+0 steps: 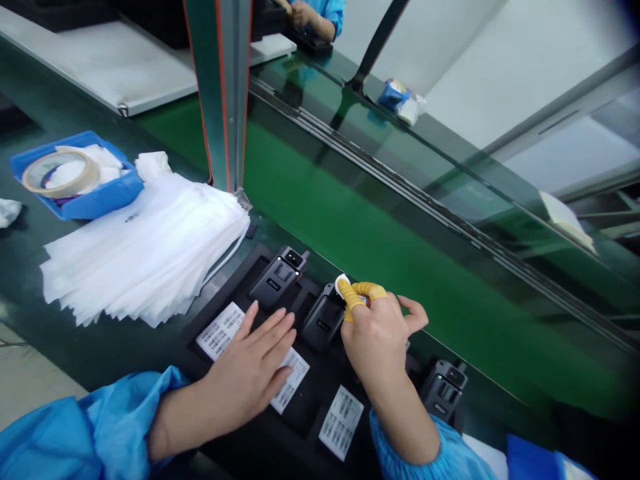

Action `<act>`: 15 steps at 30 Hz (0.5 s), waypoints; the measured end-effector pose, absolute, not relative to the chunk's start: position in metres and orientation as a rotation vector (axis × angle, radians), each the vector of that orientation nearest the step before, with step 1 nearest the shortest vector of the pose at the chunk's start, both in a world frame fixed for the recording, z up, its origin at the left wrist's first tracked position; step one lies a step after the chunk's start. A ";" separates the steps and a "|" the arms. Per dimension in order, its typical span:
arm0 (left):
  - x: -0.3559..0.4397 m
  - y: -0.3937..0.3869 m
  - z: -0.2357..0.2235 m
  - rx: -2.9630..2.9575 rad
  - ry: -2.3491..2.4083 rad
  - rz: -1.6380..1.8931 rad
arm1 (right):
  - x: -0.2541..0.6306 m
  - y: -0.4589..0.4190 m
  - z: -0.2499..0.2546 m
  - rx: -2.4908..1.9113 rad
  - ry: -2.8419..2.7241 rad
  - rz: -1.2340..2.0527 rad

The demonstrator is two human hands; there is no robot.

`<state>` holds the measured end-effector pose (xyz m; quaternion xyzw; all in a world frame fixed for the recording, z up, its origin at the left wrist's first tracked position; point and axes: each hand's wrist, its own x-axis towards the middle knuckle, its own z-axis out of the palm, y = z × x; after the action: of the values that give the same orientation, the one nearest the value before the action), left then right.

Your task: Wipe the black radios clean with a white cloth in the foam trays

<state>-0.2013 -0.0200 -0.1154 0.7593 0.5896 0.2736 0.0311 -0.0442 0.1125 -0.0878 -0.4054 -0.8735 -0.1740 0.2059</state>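
Yellow finger cots on right hand (379,335), pinching small white wipe (342,285) against top of middle black device (324,319) in black tray (260,427). Left hand (253,367) flat, released, steadying tray over barcode label (220,330). Likely wiping step; next calls for light rubbing, then neighbouring device (278,276).

A metal post (220,93) and stacked white bags (145,247) are crowding the left side. The green belt (380,227) (beyond the black tray (240,273)) is lying open.
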 end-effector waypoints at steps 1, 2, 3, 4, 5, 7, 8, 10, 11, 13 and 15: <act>-0.208 -0.021 -0.116 2.328 1.869 0.853 | -0.051 0.115 -0.089 -1.097 -2.455 -0.476; -0.214 -0.021 -0.118 2.317 1.912 0.855 | -0.059 0.118 -0.090 -1.070 -2.476 -0.460; -0.219 -0.022 -0.120 2.306 1.947 0.849 | -0.066 0.122 -0.092 -1.046 -2.495 -0.440; -0.222 -0.022 -0.122 2.298 1.971 0.839 | -0.073 0.124 -0.094 -1.024 -2.515 -0.419; -0.225 -0.023 -0.124 2.293 1.988 0.831 | -0.079 0.127 -0.096 -0.999 -2.538 -0.401; -0.226 -0.023 -0.127 2.281 2.009 0.830 | -0.093 0.132 -0.099 -0.953 -2.581 -0.374; -0.226 -0.023 -0.128 2.274 2.015 0.835 | -0.099 0.134 -0.101 -0.933 -2.597 -0.368; -0.225 -0.023 -0.129 2.264 2.015 0.840 | -0.110 0.137 -0.103 -0.907 -2.616 -0.365; -0.225 -0.023 -0.129 2.261 2.014 0.836 | -0.114 0.138 -0.104 -0.898 -2.621 -0.366; -0.225 -0.023 -0.130 2.264 2.013 0.825 | -0.120 0.139 -0.106 -0.876 -2.638 -0.366; -0.225 -0.023 -0.130 2.278 2.008 0.816 | -0.121 0.140 -0.106 -0.833 -2.665 -0.361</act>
<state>-0.2253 -0.0232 -0.1299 0.7245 0.6386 0.2594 -0.0014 -0.1209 0.1398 -0.1061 -0.2919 -0.9340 -0.1265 0.1626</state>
